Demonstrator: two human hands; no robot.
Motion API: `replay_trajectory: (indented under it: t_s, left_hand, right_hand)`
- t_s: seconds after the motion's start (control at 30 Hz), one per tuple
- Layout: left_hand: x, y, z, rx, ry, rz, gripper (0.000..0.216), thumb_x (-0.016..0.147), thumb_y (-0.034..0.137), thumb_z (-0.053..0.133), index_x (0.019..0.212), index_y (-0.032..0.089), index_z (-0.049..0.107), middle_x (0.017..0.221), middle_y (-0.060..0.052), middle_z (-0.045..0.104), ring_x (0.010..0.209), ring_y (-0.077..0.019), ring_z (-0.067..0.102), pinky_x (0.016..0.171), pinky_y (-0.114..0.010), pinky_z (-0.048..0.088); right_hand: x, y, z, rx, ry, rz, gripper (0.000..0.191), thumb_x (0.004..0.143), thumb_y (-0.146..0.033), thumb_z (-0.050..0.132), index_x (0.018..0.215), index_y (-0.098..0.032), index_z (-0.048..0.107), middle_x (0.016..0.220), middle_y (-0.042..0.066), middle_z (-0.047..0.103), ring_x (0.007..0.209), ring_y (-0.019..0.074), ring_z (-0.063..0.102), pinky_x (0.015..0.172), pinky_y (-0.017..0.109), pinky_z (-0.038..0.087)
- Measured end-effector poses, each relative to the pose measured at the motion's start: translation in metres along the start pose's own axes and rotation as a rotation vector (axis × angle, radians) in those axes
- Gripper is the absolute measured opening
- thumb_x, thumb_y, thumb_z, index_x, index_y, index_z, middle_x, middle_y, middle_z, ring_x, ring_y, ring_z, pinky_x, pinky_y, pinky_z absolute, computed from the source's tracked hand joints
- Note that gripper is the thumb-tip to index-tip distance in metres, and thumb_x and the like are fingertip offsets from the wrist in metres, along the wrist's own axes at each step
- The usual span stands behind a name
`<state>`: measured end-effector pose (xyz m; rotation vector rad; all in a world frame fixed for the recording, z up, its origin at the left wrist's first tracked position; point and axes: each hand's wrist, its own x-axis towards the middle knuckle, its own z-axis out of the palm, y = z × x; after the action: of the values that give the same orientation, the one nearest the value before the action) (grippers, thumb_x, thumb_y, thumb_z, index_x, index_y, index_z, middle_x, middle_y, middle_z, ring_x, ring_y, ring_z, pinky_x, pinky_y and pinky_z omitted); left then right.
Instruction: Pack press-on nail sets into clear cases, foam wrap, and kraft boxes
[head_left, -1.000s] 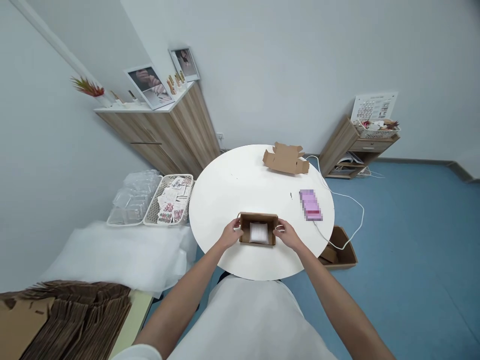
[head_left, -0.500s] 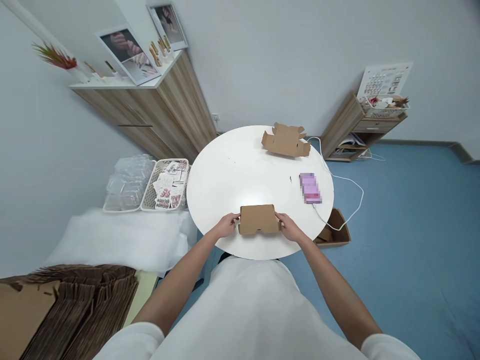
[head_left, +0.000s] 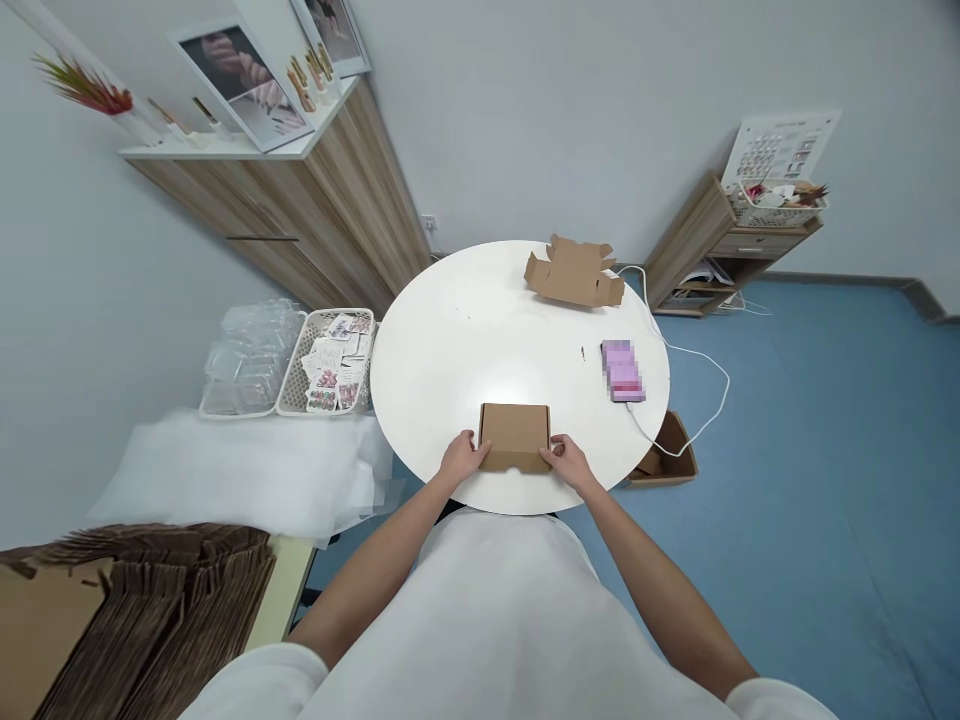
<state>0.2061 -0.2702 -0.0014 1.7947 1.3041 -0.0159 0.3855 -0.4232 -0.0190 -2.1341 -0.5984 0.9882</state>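
A small brown cardboard box [head_left: 515,432] lies near the front edge of the round white table [head_left: 427,360], its lid down and its front flap folded toward me. My left hand [head_left: 463,458] grips the front left corner, thumb on the front flap and fingers along the side. At the opposite corner my right hand [head_left: 568,460] holds the box in the same way, thumb at the flap's end. Behind it, at the table's far side, an unfolded cardboard box [head_left: 574,275] lies with its flaps spread.
A phone [head_left: 622,371] with a white cable lies on the table's right. White baskets [head_left: 289,405] with cards and clear plastic trays stand left, above white foam sheets [head_left: 232,475] and stacked flat cardboard [head_left: 180,620]. An open carton [head_left: 675,470] sits on the floor at right.
The front flap and its side tabs, sticking out before, are now tucked down. Both hands have shifted from the box's sides to its front corners. The view has tilted slightly.
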Motion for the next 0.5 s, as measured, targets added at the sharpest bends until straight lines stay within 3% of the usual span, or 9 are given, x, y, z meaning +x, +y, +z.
replay_trajectory:
  t_s: [0.13,0.3,0.4,0.5]
  left_hand:
    - [-0.01,-0.011,0.009,-0.059,0.078,0.163,0.046,0.074,0.042,0.048,0.11,0.014,0.048,0.104,-0.012,0.055,0.096,-0.0211,0.053,0.079,-0.031,0.04]
    - [-0.022,-0.008,0.006,-0.17,0.016,0.265,0.046,0.074,0.04,0.05,0.115,0.019,0.047,0.098,-0.007,0.053,0.079,-0.0159,0.056,0.07,-0.029,0.045]
    - [-0.02,0.005,-0.007,-0.066,0.002,0.325,0.053,0.066,0.045,0.058,0.113,0.022,0.049,0.086,-0.004,0.05,0.072,-0.0155,0.053,0.066,-0.028,0.045]
    - [-0.012,0.022,-0.021,0.061,-0.051,0.374,0.047,0.066,0.046,0.058,0.106,0.022,0.052,0.081,-0.003,0.046,0.066,-0.0141,0.05,0.064,-0.027,0.044]
  right_hand:
    - [-0.006,0.001,0.001,0.024,0.039,-0.078,0.043,0.064,-0.039,0.056,0.102,-0.02,0.053,0.076,0.0,0.057,0.069,0.0146,0.055,0.066,0.029,0.044]
    - [-0.019,-0.013,-0.006,0.151,-0.078,-0.12,0.05,0.066,-0.038,0.056,0.112,-0.021,0.049,0.092,0.003,0.055,0.065,0.0115,0.053,0.066,0.028,0.045]
    - [-0.021,-0.031,-0.021,0.2,-0.167,-0.151,0.043,0.073,-0.049,0.045,0.103,-0.02,0.056,0.084,0.002,0.056,0.064,0.0118,0.051,0.063,0.027,0.043]
    - [-0.015,-0.052,-0.04,0.15,-0.275,-0.175,0.047,0.075,-0.056,0.036,0.085,-0.017,0.06,0.07,0.002,0.055,0.059,0.0125,0.048,0.059,0.026,0.041]
